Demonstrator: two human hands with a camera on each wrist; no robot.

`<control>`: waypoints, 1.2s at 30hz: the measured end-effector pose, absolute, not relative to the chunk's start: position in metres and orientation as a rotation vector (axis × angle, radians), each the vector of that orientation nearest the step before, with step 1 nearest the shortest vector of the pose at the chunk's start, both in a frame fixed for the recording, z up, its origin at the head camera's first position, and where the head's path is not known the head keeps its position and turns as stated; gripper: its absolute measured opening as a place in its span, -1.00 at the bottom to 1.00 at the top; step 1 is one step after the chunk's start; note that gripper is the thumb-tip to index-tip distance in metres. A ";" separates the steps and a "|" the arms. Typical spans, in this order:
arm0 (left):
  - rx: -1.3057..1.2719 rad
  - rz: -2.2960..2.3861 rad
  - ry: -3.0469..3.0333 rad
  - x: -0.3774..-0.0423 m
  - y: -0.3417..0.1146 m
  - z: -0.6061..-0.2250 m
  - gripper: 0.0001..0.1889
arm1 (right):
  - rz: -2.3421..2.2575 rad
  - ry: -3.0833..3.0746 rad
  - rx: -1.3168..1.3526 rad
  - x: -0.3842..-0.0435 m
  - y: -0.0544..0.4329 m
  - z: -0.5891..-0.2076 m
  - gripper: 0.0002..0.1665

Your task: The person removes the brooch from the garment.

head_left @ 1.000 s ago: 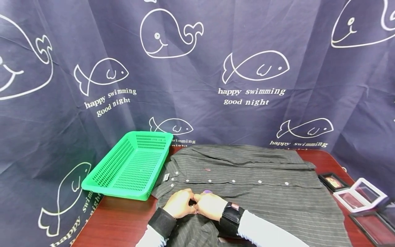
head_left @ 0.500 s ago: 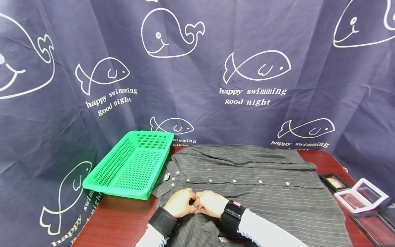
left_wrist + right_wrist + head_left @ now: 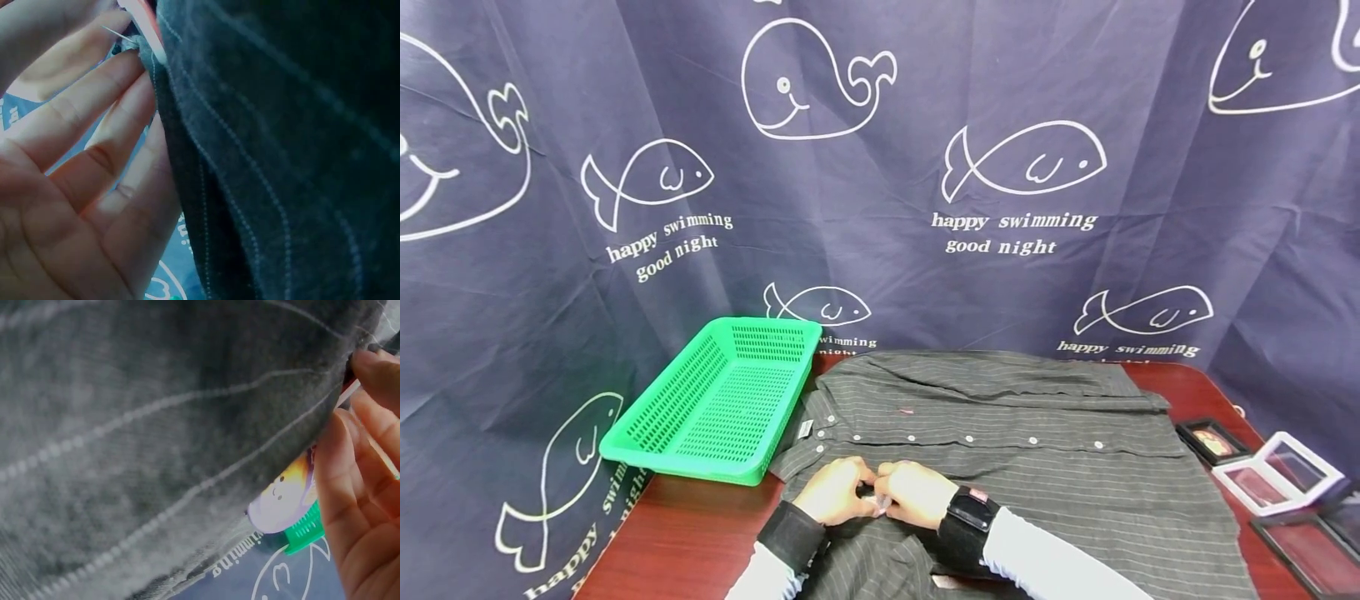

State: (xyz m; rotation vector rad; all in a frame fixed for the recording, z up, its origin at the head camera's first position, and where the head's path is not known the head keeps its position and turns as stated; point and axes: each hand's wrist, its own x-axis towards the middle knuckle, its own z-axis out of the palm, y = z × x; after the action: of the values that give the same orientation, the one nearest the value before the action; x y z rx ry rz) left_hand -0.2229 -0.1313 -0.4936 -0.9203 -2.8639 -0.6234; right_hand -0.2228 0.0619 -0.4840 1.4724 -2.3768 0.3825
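Observation:
A dark pinstriped button-up shirt (image 3: 1037,492) lies spread over the table, its near part bunched under the hands. My left hand (image 3: 835,492) pinches a raised edge of the shirt cloth (image 3: 250,125) between thumb and fingers; a thin pale thread or needle (image 3: 117,34) pokes out by the fingertips. My right hand (image 3: 913,496) meets it, holding a slim tool with a rounded purple-white cartoon end (image 3: 281,500); its kind is unclear. A pinkish-white tip (image 3: 148,28) touches the cloth, apparently of the same tool. Cloth and fingers hide the exact contact.
A green plastic basket (image 3: 752,475) stands on the left of the red-brown table (image 3: 700,533). On the right edge lie a dark compact (image 3: 1213,442), a white-framed case (image 3: 1273,475) and a dark-framed case (image 3: 1311,550). A printed curtain (image 3: 895,192) hangs behind.
Both hands stay together over the shirt with only small finger movements. The purple end above my right hand has dropped out of sight in the head view.

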 end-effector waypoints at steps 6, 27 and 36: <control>-0.992 -0.701 -2.857 -0.227 -0.133 -0.493 -0.67 | 0.219 -2.284 1.479 -0.223 0.063 -0.487 -0.80; -0.910 -0.760 -2.756 -0.219 -0.143 -0.485 -0.83 | 0.530 -2.363 1.312 -0.228 0.064 -0.480 -0.85; -0.834 -0.695 -2.712 -0.218 -0.141 -0.485 -0.87 | 0.720 -2.422 1.200 -0.231 0.063 -0.481 -0.87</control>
State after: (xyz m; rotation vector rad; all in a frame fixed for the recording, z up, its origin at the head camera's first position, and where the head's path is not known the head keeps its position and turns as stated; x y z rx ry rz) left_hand -0.2177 -0.1408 -0.4853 -0.8340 -2.7125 -0.6955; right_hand -0.2309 0.0633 -0.4812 1.2003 -2.4225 0.7202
